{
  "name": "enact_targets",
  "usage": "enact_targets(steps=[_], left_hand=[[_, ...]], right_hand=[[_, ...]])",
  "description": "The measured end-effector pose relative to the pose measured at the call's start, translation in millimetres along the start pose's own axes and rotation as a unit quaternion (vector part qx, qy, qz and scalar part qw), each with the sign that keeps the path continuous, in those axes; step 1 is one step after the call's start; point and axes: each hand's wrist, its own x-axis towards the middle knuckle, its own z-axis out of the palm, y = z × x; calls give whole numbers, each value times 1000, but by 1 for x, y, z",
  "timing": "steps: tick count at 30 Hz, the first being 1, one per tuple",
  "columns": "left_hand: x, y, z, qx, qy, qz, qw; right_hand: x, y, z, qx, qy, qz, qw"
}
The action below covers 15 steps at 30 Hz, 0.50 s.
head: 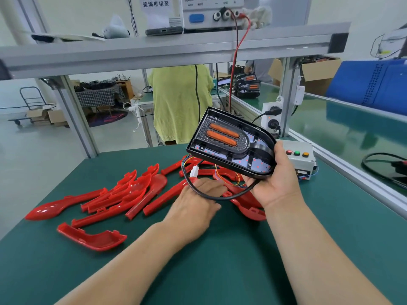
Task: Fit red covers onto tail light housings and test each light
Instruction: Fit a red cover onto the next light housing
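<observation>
green bench mat [198,271] lay under both forearms. right hand [279,179] gripped the black d-shaped plastic tail light housing [231,142] aloft by its rounded end. left hand [198,195] lay on a glossy red plastic cover [163,200] in the pile, grip unclear. choosing the matching shape and aligning its tabs first would likely help.

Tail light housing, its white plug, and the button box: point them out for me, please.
tail light housing [231,144], head view, middle of its inner face.
white plug [194,171], head view, plug body.
button box [302,164], head view, face below the buttons.
</observation>
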Motion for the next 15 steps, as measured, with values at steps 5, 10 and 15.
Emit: enact_targets(steps=[5,10,15], left_hand=[[8,5,14,1,-24,24,999],[4,0,5,-32,-27,4,999],[-9,-11,-10,-49,-109,-22,993]], right_hand=[[2,0,-2,5,-2,4,1000],[3,-1,-2,8,2,6,1000],[4,-2,-3,10,8,1,1000]])
